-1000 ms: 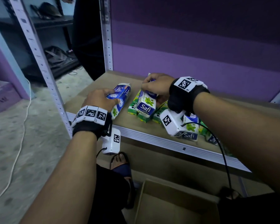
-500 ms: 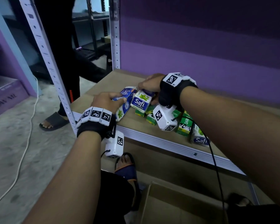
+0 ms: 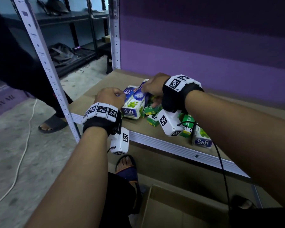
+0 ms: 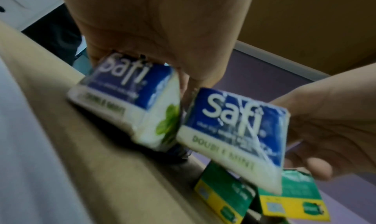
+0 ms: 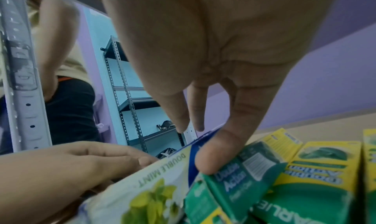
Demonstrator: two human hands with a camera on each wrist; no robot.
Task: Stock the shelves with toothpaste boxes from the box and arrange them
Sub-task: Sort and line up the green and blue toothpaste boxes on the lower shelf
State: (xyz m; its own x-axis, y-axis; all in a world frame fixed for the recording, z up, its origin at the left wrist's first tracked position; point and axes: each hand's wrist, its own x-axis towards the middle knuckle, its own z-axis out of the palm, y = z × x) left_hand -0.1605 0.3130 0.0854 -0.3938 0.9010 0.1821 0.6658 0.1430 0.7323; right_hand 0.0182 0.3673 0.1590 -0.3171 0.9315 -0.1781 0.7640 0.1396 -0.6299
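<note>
On the brown shelf board (image 3: 104, 83) my left hand (image 3: 118, 96) grips one blue-and-white Safi toothpaste box (image 3: 129, 93) (image 4: 126, 95) from above. My right hand (image 3: 146, 89) pinches a second Safi box (image 3: 135, 106) (image 4: 240, 131) and holds it right beside the first, its near end tilted over green Darlie boxes (image 3: 152, 120) (image 5: 315, 171). In the right wrist view my thumb (image 5: 213, 153) presses the box edge (image 5: 146, 187). A third Safi box (image 3: 201, 138) lies at the shelf's front right, partly behind my right forearm.
An open cardboard box (image 3: 179, 209) sits on the floor below the shelf edge (image 3: 171, 147). A white upright post (image 3: 44, 63) stands at the left. Another person's leg (image 3: 23, 71) and sandalled foot (image 3: 51, 124) are just beyond it. A white cable (image 3: 23, 145) runs along the floor.
My right hand has carried its Safi box left until it lies against the box in my left hand. The other person has walked from behind the shelf to the left side.
</note>
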